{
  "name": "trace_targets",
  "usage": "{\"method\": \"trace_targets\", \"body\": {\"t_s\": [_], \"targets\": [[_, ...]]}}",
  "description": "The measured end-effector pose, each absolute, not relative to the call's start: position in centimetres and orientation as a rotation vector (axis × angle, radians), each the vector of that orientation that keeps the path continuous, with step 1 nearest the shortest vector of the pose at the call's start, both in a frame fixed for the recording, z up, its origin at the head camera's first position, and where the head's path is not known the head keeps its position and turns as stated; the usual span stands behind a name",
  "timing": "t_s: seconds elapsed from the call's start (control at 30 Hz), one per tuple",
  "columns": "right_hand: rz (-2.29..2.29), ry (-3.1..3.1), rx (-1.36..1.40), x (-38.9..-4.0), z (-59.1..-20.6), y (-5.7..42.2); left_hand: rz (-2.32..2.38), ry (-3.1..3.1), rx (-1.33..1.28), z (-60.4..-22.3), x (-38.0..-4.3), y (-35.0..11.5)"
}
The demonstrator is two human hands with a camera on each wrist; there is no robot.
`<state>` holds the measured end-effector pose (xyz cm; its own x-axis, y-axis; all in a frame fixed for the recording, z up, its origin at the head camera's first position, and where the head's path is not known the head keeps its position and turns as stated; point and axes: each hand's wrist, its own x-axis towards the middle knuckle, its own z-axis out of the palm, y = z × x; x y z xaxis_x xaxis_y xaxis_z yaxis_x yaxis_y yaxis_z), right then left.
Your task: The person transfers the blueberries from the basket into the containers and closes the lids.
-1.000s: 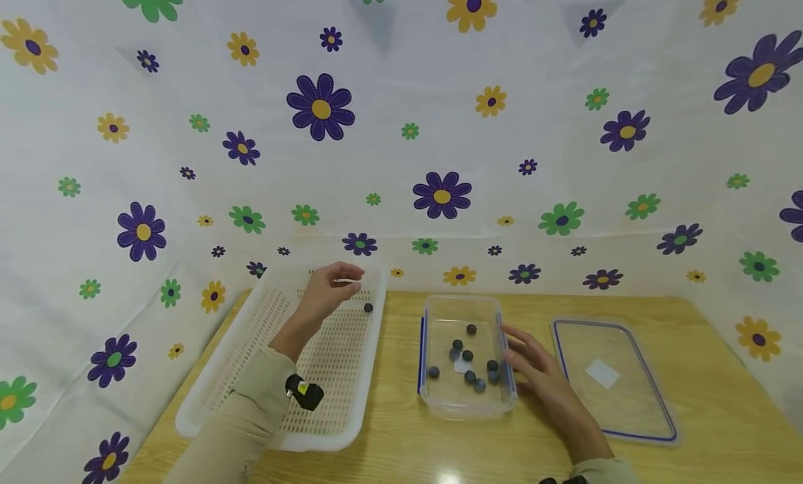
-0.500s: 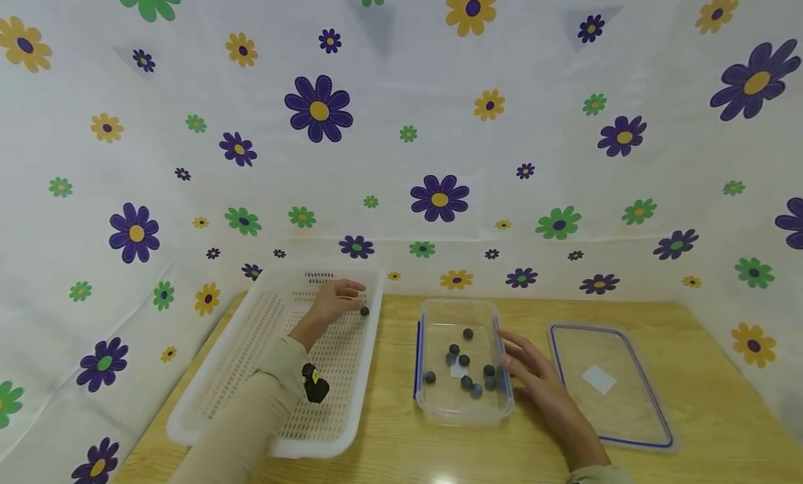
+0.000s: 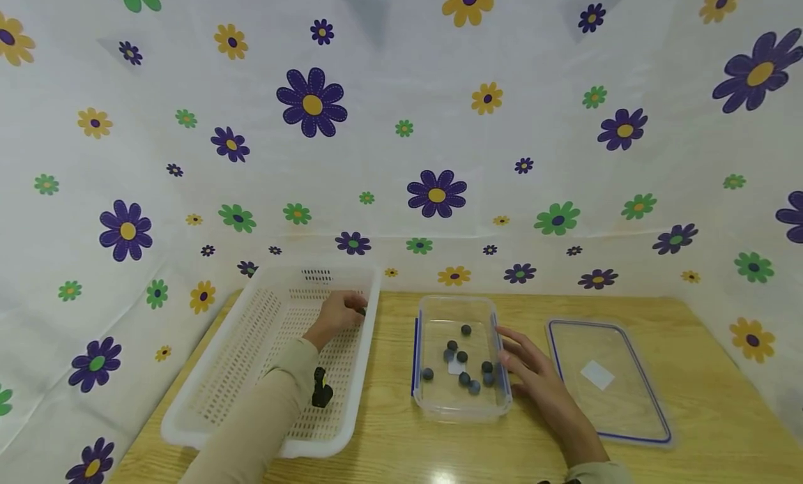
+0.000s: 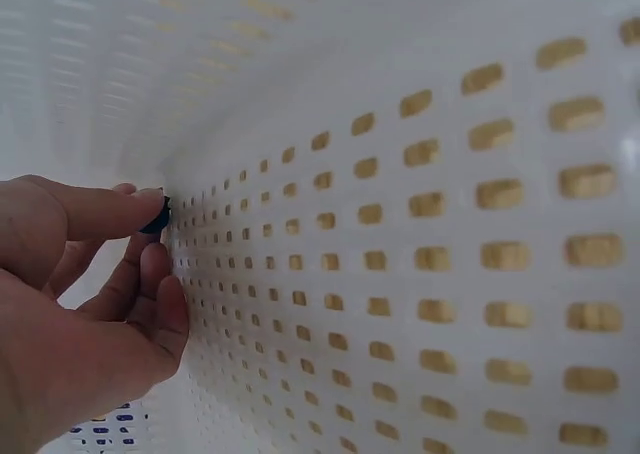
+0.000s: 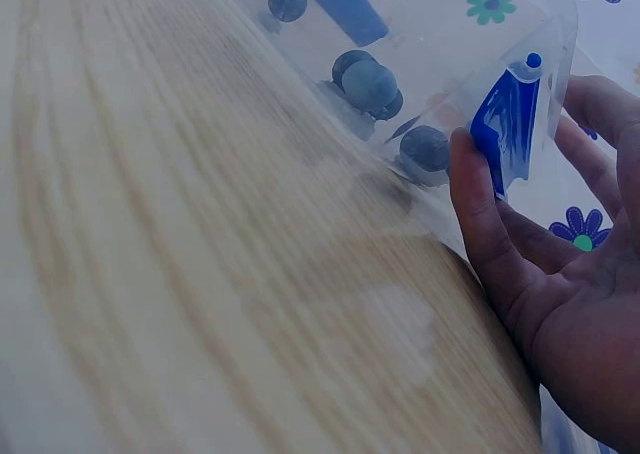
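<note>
Inside a white perforated plastic basket [image 3: 316, 448], my left hand [image 3: 339, 313] reaches down to the right-hand wall. Its thumb and fingertips pinch a dark blueberry [image 4: 156, 217] close against that wall; the fingers cover most of the berry. To the right stands a clear plastic food box [image 3: 433, 402] with blue side clips, holding several blueberries [image 3: 461, 357] scattered over its floor. My right hand [image 3: 542, 383] rests its extended fingertips on the box's right side. In the right wrist view, a blue clip [image 5: 512, 124] lies beside those fingers.
A clear lid [image 3: 633, 393] with a blue seal lies flat on the wooden table [image 3: 401, 463], right of my right hand. Behind and around the table hangs a white cloth [image 3: 376, 149] printed with flowers.
My left hand has moved down and slightly right inside the basket, and its fingers have closed on the blueberry by the wall. The right hand stays at the box.
</note>
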<state>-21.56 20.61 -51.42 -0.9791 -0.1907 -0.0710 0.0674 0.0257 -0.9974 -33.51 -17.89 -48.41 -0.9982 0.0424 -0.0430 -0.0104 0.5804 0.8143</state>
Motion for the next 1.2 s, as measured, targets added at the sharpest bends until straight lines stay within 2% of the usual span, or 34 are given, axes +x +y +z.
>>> {"method": "trace_targets", "body": {"t_s": [0.23,0.57,1.0,1.2], "targets": [[-2.067,2.098,-0.096,-21.3,-51.4,20.5,1.399,2.762,-0.03,-47.6,-33.2,-17.8],[-2.086,2.08,-0.138,-21.5,-51.3,20.7,1.681,2.611,-0.16,-44.6,-33.3,-18.7],[-2.082,2.078,-0.142,-21.7,-51.1,20.7,2.118,2.452,-0.005,-38.9,-29.0,-15.9],[-2.116,2.061,-0.125,-21.4,-51.1,20.6,2.168,2.485,0.232,-36.6,-26.4,-13.6]]}}
